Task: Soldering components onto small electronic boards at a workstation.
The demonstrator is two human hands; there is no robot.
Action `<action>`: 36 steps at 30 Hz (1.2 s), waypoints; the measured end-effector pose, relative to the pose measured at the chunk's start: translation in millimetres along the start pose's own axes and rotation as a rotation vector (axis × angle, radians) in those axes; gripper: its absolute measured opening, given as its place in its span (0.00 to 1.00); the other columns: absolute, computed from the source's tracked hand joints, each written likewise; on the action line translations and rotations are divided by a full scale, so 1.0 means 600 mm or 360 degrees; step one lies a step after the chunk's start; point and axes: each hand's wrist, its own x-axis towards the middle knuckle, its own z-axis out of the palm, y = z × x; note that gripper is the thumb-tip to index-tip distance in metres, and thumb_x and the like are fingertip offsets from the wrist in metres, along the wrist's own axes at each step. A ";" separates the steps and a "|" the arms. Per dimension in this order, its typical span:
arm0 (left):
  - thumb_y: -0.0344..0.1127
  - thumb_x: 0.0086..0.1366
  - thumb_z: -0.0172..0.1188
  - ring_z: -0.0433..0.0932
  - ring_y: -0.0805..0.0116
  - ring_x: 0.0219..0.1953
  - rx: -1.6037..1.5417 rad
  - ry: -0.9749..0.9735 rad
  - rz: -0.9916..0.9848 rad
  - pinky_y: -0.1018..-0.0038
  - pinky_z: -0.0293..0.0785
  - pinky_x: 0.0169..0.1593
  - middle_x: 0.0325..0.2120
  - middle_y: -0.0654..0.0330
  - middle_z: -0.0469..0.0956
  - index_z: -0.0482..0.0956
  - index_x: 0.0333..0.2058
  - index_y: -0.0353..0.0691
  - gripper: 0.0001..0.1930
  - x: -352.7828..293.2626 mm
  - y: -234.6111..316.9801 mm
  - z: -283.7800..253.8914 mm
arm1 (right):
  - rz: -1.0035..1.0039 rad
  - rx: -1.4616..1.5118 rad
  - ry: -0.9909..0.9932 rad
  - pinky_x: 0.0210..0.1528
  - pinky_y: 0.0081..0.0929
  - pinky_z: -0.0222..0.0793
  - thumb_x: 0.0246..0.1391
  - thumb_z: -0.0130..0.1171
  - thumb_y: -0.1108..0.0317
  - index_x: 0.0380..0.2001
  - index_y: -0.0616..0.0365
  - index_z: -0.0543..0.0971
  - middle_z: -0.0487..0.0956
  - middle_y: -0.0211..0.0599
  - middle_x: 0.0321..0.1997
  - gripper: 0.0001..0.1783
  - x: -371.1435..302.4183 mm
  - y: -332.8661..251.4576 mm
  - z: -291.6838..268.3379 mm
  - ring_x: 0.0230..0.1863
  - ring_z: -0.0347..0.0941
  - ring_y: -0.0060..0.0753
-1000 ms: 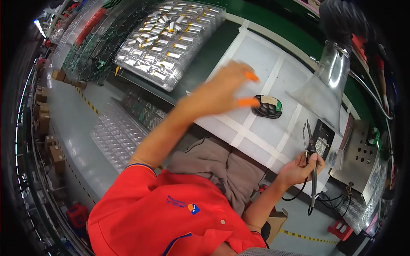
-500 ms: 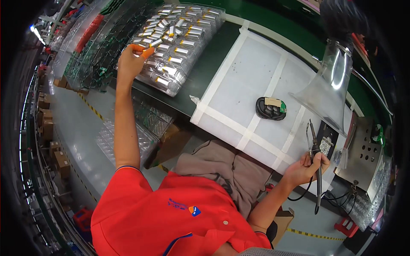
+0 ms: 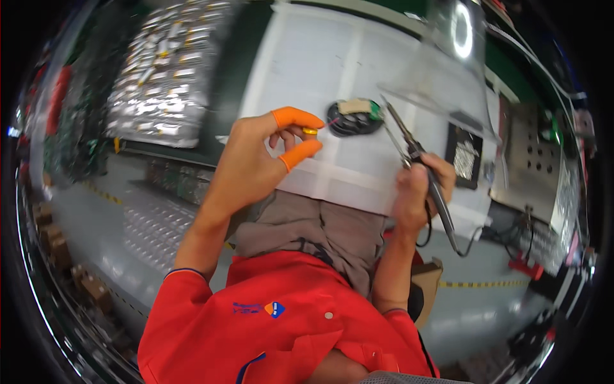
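Yellow-tipped battery cell [image 3: 309, 131] shows in the head view between the thumb and index finger of the person's left hand [image 3: 256, 148], which pinches it, most of its body hidden by the fingers. Orange finger cots [image 3: 297, 118] cover those two digits. A thin pinkish wire [image 3: 332, 121] lies just beyond the fingertips, beside a black rounded fixture [image 3: 347, 124] that sits between the two hands, bearing a tan strip [image 3: 355, 106] and a green circuit board [image 3: 375, 111]. The right hand [image 3: 417, 185], slightly blurred, is closed around a soldering iron [image 3: 414, 148], its tip angled up near the board; a thin metal tool [image 3: 397, 146] lies alongside, its kind unclear. Under both hands spreads a taped white mat [image 3: 294, 70]. Left of the left hand is a clear tray [image 3: 163, 137] of silver cells [image 3: 167, 64]; right of the right hand stand a shallow dark tray [image 3: 456, 136] and a perforated metal box [image 3: 527, 173].
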 end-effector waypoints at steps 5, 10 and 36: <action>0.27 0.53 0.66 0.65 0.75 0.20 -0.0130 -0.0315 -0.0043 0.79 0.61 0.26 0.15 0.64 0.68 0.80 0.38 0.37 0.12 0.006 -0.002 0.082 | 0.0246 -0.0047 -0.0299 0.41 0.23 0.73 0.46 0.62 0.85 0.49 0.65 0.66 0.73 0.42 0.40 0.26 0.004 0.000 -0.005 0.39 0.76 0.30; 0.25 0.53 0.65 0.59 0.77 0.16 -0.0088 -0.0432 -0.0024 0.79 0.61 0.24 0.10 0.65 0.60 0.80 0.37 0.37 0.11 0.008 -0.007 0.102 | 0.0224 0.0005 -0.0378 0.44 0.24 0.73 0.46 0.60 0.88 0.51 0.65 0.64 0.74 0.44 0.41 0.28 0.010 -0.003 -0.001 0.41 0.76 0.30; 0.22 0.53 0.60 0.68 0.59 0.33 0.0603 0.0064 0.0444 0.70 0.66 0.38 0.28 0.59 0.74 0.77 0.30 0.33 0.05 0.114 -0.047 0.108 | 0.0157 -0.0126 0.0312 0.17 0.10 0.57 0.51 0.59 0.73 0.30 0.58 0.69 0.71 0.27 0.25 0.08 0.043 0.000 0.005 0.19 0.61 0.11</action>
